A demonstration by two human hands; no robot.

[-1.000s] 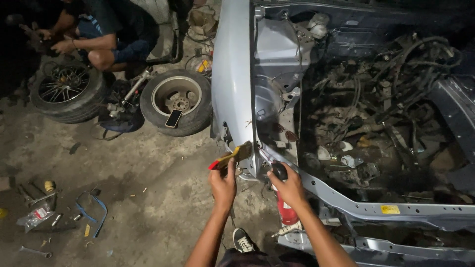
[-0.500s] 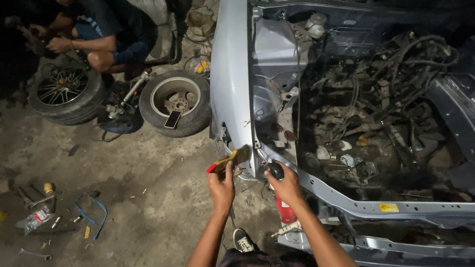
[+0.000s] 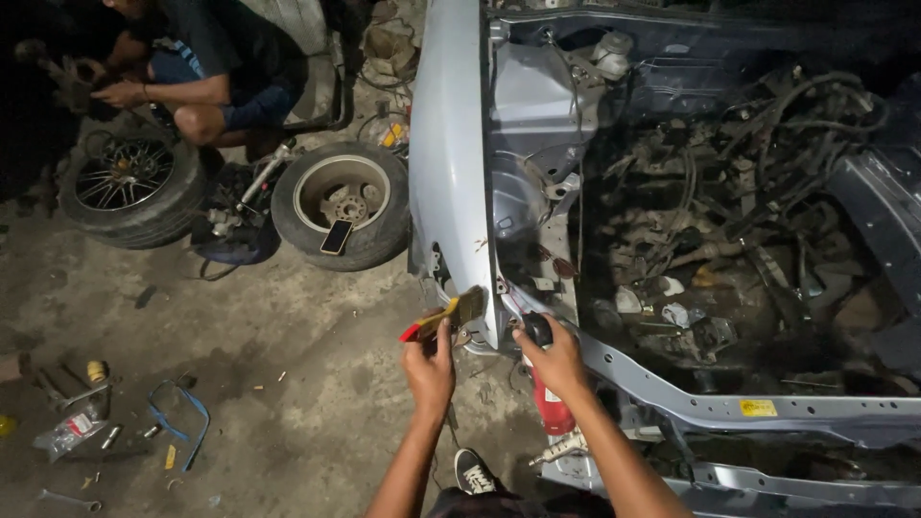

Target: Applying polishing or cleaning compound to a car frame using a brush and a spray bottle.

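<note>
The left hand is clenched around a paintbrush with a red-and-yellow handle, its bristles pointing to 2 o'clock and touching the front corner of the grey fender. Just at 3 o'clock from it, the right hand grips a dark knob-like part at the car's front frame rail; what that part is cannot be told. A red canister hangs just below the right hand, at 6 o'clock. The open engine bay, full of hoses and wires, fills the view at 2 o'clock.

On the concrete floor, at 10 o'clock from the hands, a wheel lies flat with a phone resting on its tyre; a second wheel lies farther at 9 o'clock. Another person squats beyond them, at 11 o'clock. Small tools and a blue strap lie scattered at 8 o'clock. The wearer's shoe shows at 6 o'clock.
</note>
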